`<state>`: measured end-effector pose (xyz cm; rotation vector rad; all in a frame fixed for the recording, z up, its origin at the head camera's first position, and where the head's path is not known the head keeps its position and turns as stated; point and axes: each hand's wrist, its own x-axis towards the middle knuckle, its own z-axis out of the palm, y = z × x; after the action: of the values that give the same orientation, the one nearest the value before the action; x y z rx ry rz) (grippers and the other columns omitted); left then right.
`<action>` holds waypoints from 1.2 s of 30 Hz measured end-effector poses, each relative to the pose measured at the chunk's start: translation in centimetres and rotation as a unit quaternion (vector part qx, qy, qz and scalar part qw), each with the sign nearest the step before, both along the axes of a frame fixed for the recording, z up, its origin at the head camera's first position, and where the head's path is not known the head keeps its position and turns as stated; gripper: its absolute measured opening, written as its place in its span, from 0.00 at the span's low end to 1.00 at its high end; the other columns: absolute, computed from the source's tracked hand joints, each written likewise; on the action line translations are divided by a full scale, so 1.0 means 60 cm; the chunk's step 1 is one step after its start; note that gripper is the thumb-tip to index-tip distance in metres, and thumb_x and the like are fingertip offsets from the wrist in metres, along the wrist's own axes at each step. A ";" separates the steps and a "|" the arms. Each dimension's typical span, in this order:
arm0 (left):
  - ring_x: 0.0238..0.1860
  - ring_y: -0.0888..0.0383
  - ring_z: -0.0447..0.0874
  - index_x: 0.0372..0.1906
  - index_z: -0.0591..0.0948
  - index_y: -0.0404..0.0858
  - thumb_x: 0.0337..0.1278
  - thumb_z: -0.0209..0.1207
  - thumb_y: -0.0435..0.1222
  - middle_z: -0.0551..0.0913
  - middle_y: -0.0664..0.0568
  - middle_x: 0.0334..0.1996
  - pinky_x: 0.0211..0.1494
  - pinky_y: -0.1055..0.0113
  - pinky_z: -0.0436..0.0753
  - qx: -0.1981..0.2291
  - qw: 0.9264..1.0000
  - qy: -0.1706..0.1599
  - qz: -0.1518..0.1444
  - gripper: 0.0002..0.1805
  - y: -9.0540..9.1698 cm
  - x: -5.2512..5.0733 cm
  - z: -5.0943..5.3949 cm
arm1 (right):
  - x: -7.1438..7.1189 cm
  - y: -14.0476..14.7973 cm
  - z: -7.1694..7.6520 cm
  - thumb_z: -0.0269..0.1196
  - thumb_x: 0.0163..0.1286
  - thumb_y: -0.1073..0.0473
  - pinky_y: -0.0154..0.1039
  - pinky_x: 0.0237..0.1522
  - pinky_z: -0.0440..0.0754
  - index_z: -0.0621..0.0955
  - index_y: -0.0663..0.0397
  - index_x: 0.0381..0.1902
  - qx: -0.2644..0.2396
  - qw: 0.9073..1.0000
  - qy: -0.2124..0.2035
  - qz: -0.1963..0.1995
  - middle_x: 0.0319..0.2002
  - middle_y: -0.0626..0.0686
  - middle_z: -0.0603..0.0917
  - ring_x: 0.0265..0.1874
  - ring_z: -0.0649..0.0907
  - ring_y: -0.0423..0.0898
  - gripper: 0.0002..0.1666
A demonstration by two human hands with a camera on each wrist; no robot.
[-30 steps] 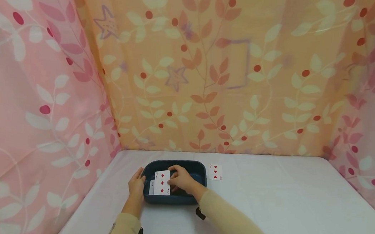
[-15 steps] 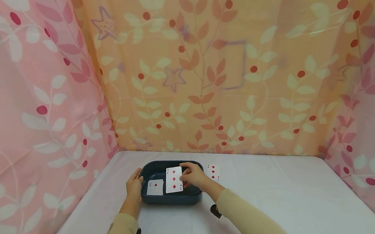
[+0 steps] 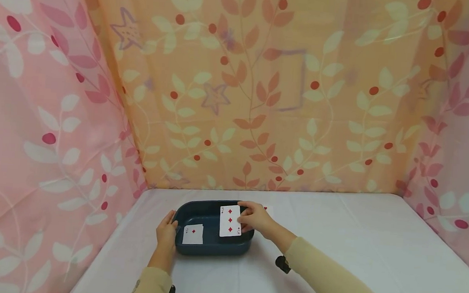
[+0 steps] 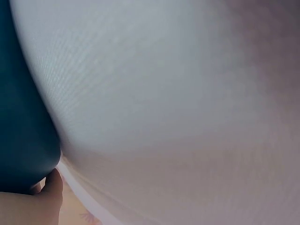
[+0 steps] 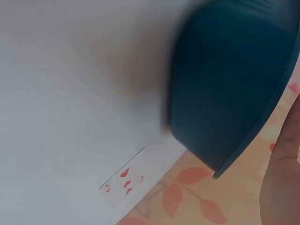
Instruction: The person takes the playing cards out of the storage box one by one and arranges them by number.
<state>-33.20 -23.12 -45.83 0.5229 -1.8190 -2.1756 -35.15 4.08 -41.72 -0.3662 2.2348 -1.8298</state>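
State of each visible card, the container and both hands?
Container: open-topped, on the table.
Three of diamonds: pinched, face showing.
Other diamond card: face up inside container.
Hearts card: face up on table.
Left hand: gripping container.
Right hand: pinching three of diamonds.

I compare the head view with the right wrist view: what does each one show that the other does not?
Only the head view shows the left hand holding the tray at its left end, the three-diamond card pinched by the right hand, and another card inside the tray.

Only the right wrist view shows all three large hearts of the hearts card.

Both share the tray, part of the hearts card, the right hand, the white table and the patterned curtain.
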 end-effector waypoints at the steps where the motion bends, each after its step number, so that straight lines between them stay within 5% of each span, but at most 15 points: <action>1: 0.74 0.47 0.51 0.74 0.56 0.31 0.71 0.39 0.22 0.56 0.39 0.73 0.75 0.56 0.51 0.003 1.000 -0.001 0.000 0.28 0.000 0.000 0.000 | 0.000 0.003 0.000 0.63 0.63 0.72 0.42 0.30 0.87 0.68 0.66 0.67 0.002 1.000 -0.003 -0.006 0.30 0.56 0.82 0.21 0.82 0.45 0.35; 36: 0.74 0.47 0.51 0.74 0.55 0.31 0.71 0.38 0.22 0.55 0.39 0.73 0.74 0.56 0.51 0.004 1.000 0.002 -0.001 0.28 -0.003 0.001 -0.003 | -0.007 0.106 0.008 0.63 0.64 0.70 0.40 0.32 0.86 0.67 0.64 0.69 -0.006 0.997 -0.029 -0.078 0.37 0.59 0.81 0.27 0.82 0.48 0.35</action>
<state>-33.12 -23.33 -45.98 0.5190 -1.8091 -2.1844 -35.55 10.42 -41.22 -0.1423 2.2724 -1.9032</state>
